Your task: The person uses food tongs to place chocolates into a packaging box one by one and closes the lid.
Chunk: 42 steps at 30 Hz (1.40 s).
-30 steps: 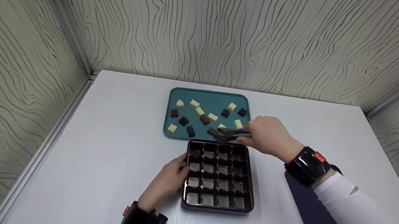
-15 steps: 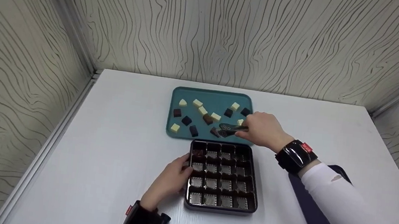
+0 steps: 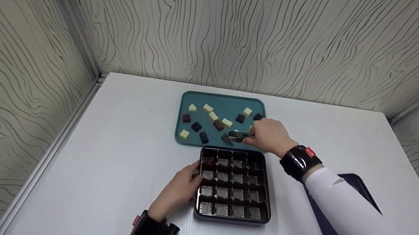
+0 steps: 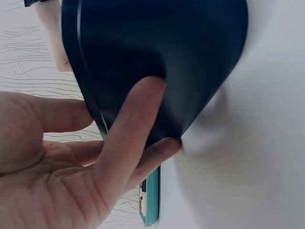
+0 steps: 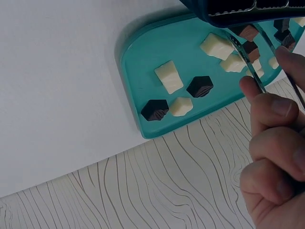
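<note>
My left hand [image 3: 182, 184] grips the left side of a dark sixteen-pocket-style divided box [image 3: 230, 221], its thumb [image 4: 138, 109] lying on the outer wall. A reddish-brown chocolate [image 3: 209, 160] sits in the box's back left compartment. My right hand [image 3: 270, 135] holds small dark tongs [image 3: 242, 135] over the front right part of a teal tray [image 3: 221, 101]. The tongs' tips are at a brown chocolate [image 3: 225, 138] on the tray. In the right wrist view, the two tong arms stand on either side of that chocolate [image 5: 247, 32].
White chocolates [image 3: 207, 108], dark chocolates [image 3: 203, 136] and brown ones lie scattered over the tray, which stands behind the box. A dark purple lid-like tray [image 3: 332, 227] lies at the right, partly under my right sleeve [image 3: 355, 210]. Patterned panels [image 3: 233, 38] enclose the white table.
The tongs have narrowed around the brown chocolate, and my right hand has shifted slightly left. The view has turned a little; my left hand stays at the box.
</note>
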Tool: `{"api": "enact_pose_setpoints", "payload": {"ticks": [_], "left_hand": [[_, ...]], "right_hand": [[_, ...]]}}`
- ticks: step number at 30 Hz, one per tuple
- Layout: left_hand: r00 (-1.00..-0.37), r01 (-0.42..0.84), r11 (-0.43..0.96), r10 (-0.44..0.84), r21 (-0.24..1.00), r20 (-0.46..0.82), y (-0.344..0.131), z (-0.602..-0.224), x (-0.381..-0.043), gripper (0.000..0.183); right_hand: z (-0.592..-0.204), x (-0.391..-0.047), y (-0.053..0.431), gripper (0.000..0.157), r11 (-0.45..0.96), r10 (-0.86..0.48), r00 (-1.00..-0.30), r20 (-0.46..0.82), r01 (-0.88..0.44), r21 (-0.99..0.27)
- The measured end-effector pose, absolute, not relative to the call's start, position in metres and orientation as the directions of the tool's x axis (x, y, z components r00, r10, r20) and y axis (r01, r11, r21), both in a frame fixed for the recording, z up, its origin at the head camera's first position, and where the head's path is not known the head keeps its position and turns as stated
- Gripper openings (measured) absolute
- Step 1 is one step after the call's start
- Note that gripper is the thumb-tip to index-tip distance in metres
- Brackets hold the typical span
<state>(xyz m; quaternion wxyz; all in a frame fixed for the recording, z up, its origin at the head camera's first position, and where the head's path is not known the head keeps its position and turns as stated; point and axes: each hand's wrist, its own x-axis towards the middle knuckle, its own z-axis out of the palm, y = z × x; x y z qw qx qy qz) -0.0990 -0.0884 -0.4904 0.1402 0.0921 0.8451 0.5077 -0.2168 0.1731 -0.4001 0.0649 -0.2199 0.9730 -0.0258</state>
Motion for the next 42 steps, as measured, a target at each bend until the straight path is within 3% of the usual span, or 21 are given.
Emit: {"api": "enact_pose_setpoints", "payload": {"ticks": [15,26,42], "left_hand": [[-0.945,0.03,0.481,0.298,0.876,-0.132,-0.09,-0.49,-0.099,0.057],[-0.942,0.023,0.468,0.306,0.883,-0.137,-0.089,-0.49,-0.099,0.059],[-0.943,0.027,0.484,0.302,0.875,-0.138,-0.089,-0.489,-0.097,0.056]], "right_hand": [[-0.404,-0.221,0.17,0.061,0.885,-0.465,-0.881,-0.086,-0.461,-0.057],[-0.381,-0.211,0.182,0.04,0.877,-0.478,-0.876,-0.061,-0.472,-0.091],[-0.345,-0.174,0.187,0.046,0.729,-0.684,-0.725,-0.077,-0.684,-0.029]]}}
